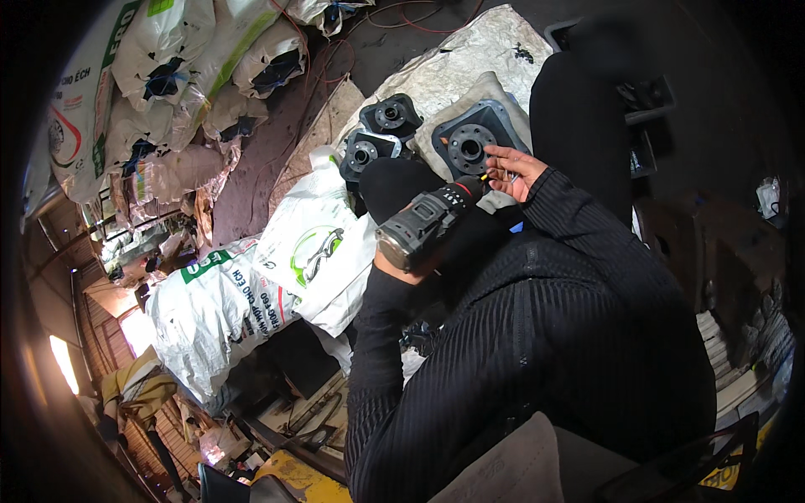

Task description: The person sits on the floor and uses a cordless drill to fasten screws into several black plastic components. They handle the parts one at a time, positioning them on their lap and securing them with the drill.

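My left hand (397,269) is wrapped round the rear of a grey and black cordless drill (423,225), which hides most of its fingers. The drill's front end, with a red ring, points up and to the right. Beside that tip my right hand (517,171) has its fingers curled together, with small shiny bits between them that are too small to name. Just beyond the fingertips lies a dark square plastic housing (501,123) with a round grey holed flange (470,149). Two similar housings, one farther back (392,113) and one nearer (369,152), lie to its left.
Pale woven sheeting (470,50) lies under the housings. A white printed sack (218,314) stands at left, with several filled sacks (163,50) behind. Thin red hoses (340,63) cross the floor. Dark crates (646,99) stand at right. Another person (138,390) is at lower left.
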`<state>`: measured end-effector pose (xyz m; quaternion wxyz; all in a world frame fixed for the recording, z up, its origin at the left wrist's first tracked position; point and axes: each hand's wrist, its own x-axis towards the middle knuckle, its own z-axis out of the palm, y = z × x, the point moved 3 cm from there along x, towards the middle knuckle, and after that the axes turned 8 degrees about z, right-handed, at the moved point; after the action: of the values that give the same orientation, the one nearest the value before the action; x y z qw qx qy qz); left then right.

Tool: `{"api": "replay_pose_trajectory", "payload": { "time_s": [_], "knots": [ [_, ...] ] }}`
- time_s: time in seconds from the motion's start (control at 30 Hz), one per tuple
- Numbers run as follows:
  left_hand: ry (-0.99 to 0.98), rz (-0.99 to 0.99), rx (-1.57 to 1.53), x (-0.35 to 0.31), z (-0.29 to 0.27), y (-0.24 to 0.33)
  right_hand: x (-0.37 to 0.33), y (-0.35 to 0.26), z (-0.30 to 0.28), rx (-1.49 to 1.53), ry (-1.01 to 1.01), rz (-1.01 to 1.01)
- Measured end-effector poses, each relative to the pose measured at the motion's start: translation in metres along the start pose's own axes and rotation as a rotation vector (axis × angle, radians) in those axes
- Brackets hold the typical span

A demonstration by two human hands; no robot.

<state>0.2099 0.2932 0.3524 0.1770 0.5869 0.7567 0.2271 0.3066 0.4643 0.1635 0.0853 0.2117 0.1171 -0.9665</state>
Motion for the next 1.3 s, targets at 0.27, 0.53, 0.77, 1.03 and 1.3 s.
{"api": "replay_pose_trajectory", "payload": {
  "time_s": [0.27, 0.53, 0.77, 1.03, 1.3],
  "knots": [
    [-0.086, -0.057, 0.058, 0.002, 0.007, -0.007, -0.003, -0.002, 0.02, -0.114, -0.146, 0.12],
    [-0.068, -0.127, -0.04, -0.002, 0.004, -0.007, -0.005, -0.006, 0.03, -0.066, -0.188, 0.165],
    [-0.049, -0.146, -0.075, -0.031, -0.005, -0.014, -0.007, 0.013, 0.019, -0.215, -0.026, 0.35],
    [-0.082, -0.235, -0.181, -0.061, -0.004, -0.023, -0.007, 0.021, 0.012, -0.312, -0.05, 0.38],
    [-0.051, -0.239, -0.243, -0.057, -0.013, -0.016, -0.005, 0.015, 0.016, -0.23, -0.056, 0.364]
  ]
}}
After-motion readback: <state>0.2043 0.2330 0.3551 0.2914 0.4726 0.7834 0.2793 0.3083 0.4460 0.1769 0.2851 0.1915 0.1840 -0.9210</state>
